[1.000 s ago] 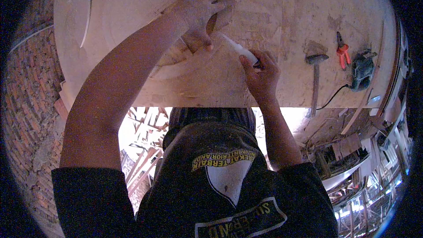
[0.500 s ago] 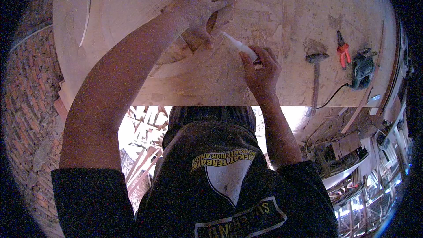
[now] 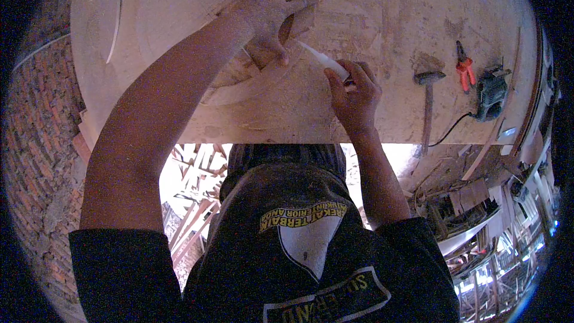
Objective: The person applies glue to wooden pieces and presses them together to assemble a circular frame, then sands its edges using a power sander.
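In the head view my right hand (image 3: 357,96) is closed around a white glue bottle (image 3: 330,64) with a long, narrow nozzle. The bottle leans to the upper left, its tip close to the wood beside my left thumb; whether it touches, I cannot tell. My left hand (image 3: 274,15) rests with spread fingers over a small wooden piece (image 3: 305,19), partly covering it. A ring shows on one finger. Under and below that hand lie darker wooden parts (image 3: 263,57) on the large wooden board (image 3: 287,107).
On the board's right side lie a hammer (image 3: 429,96), red-handled pliers (image 3: 464,67) and a dark corded power tool (image 3: 492,97). A curved thin strip (image 3: 115,21) lies at the left. A brick wall (image 3: 42,161) stands on the left, and wood scraps (image 3: 194,209) lie below the board.
The glue bottle's tip has shifted slightly to the upper left, toward the wooden parts by my left thumb. My left hand has stayed almost in place.
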`<state>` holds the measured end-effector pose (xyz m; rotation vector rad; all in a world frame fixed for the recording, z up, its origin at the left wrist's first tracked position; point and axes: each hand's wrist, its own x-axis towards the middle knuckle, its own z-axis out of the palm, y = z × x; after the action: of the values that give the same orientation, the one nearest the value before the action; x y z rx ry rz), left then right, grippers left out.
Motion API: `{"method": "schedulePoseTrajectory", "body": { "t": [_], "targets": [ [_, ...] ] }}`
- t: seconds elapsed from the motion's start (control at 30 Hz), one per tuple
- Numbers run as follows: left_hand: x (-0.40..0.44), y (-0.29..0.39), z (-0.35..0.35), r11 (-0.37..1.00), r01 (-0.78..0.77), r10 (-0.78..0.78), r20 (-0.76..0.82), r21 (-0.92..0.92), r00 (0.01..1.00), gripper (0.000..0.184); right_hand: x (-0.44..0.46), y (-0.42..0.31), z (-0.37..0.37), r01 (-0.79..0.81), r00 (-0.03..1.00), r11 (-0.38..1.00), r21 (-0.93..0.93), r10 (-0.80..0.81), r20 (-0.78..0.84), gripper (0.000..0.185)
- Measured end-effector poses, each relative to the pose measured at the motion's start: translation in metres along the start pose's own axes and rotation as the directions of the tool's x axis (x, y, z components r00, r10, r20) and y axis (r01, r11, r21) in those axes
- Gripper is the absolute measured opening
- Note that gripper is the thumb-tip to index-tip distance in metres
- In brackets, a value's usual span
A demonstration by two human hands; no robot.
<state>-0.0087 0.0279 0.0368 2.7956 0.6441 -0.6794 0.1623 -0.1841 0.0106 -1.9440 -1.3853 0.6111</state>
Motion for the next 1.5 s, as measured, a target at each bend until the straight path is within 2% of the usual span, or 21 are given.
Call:
{"method": "schedulePoseTrajectory", "body": {
  "t": [0.1, 0.17, 0.27, 0.4, 0.47, 0.7, 0.77, 0.97, 1.07, 1.27, 1.37, 1.5],
  "targets": [
    [-0.001, -0.001, -0.002, 0.999, -0.012, 0.012, -0.003, -0.049, 1.000, 0.154, 0.001, -0.002, 0.000, -0.076, 0.997, 0.997, 0.029, 0.076, 0.010, 0.021],
    [0.001, -0.003, 0.000, 0.999, -0.014, 0.014, 0.002, -0.051, 1.000, 0.155, 0.002, -0.002, 0.000, -0.027, 1.000, 1.000, 0.007, 0.027, 0.000, 0.021],
    [0.008, 0.000, -0.002, 0.999, 0.027, -0.023, 0.110, -0.033, 0.994, 0.155, 0.002, -0.001, 0.000, 0.038, 0.999, 0.999, -0.008, -0.038, -0.012, 0.021],
    [0.010, -0.005, 0.006, 0.999, 0.011, -0.008, 0.058, -0.044, 0.998, 0.154, 0.003, 0.004, 0.000, 0.082, 0.994, 0.996, -0.028, -0.083, -0.064, 0.022],
    [0.008, -0.008, 0.013, 0.997, -0.003, 0.004, 0.007, -0.074, 1.000, 0.154, 0.003, 0.003, -0.001, 0.035, 0.998, 0.999, -0.018, -0.036, -0.047, 0.022],
    [0.009, -0.008, 0.011, 0.999, -0.005, 0.006, 0.012, -0.046, 1.000, 0.153, 0.004, 0.002, -0.002, -0.095, 0.995, 0.995, 0.000, 0.095, -0.010, 0.023],
    [0.004, -0.008, 0.004, 0.996, -0.021, 0.021, -0.003, -0.084, 1.000, 0.154, 0.005, 0.002, -0.003, -0.080, 0.997, 0.997, -0.022, 0.080, -0.015, 0.023],
    [0.002, -0.002, -0.009, 0.998, 0.023, -0.018, 0.088, -0.059, 0.996, 0.153, 0.007, 0.002, -0.004, -0.053, 0.996, 0.999, -0.004, 0.053, -0.065, 0.024],
    [-0.003, -0.003, -0.010, 0.994, 0.012, -0.007, 0.044, -0.112, 0.999, 0.151, 0.009, 0.001, -0.006, -0.091, 0.994, 0.996, 0.005, 0.092, -0.056, 0.023],
    [-0.007, -0.002, -0.010, 0.997, -0.001, 0.001, 0.004, -0.077, 1.000, 0.146, 0.011, -0.001, -0.008, -0.124, 0.991, 0.992, 0.010, 0.125, -0.055, 0.021],
    [0.000, 0.001, -0.013, 0.999, 0.035, -0.033, 0.097, -0.021, 0.995, 0.144, 0.011, 0.005, -0.009, -0.093, 0.993, 0.996, 0.003, 0.093, -0.068, 0.021],
    [0.004, -0.003, -0.003, 0.999, 0.038, -0.036, 0.058, -0.022, 0.998, 0.142, 0.014, 0.005, -0.010, -0.123, 0.990, 0.992, 0.028, 0.125, -0.062, 0.020]
  ]
}}
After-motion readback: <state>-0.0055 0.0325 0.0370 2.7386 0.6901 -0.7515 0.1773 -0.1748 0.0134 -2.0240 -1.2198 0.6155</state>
